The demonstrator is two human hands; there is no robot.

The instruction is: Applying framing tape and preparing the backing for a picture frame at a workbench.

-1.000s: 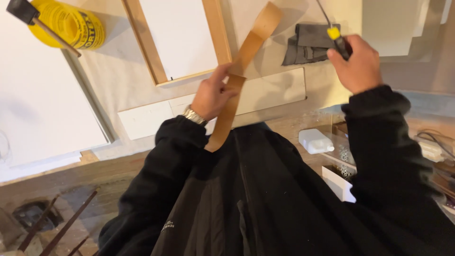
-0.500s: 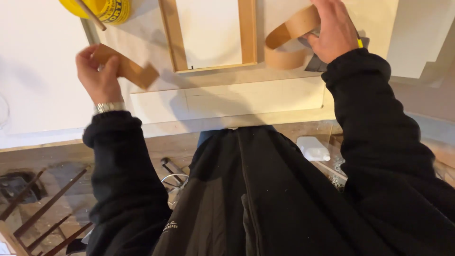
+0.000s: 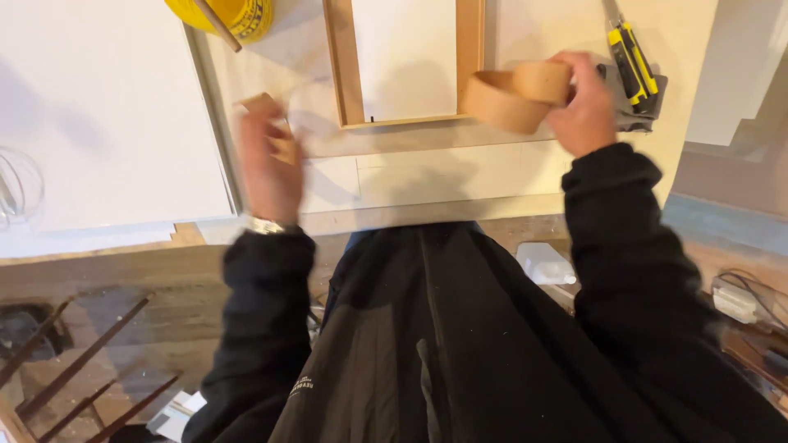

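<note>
My right hand [image 3: 584,102] grips a curled loop of brown veneer strip [image 3: 513,94], held above the white worktop [image 3: 115,123]. My left hand [image 3: 269,164] is blurred and holds a short brown piece of the strip [image 3: 264,107] near the worktop's seam. Between the hands lies a white panel with a wooden frame [image 3: 472,57] around it. Both arms wear black sleeves, and a watch shows at my left wrist.
A yellow container [image 3: 226,16] sits at the top left with a stick across it. A yellow and black utility knife [image 3: 630,57] lies on a grey pad at the top right. The floor below holds wooden slats [image 3: 74,361], a white block [image 3: 546,264] and cables [image 3: 751,295].
The long strip that both hands held together now shows as two parts. My left hand drew its short piece left, then back toward the middle. My right hand curled its part into a loop.
</note>
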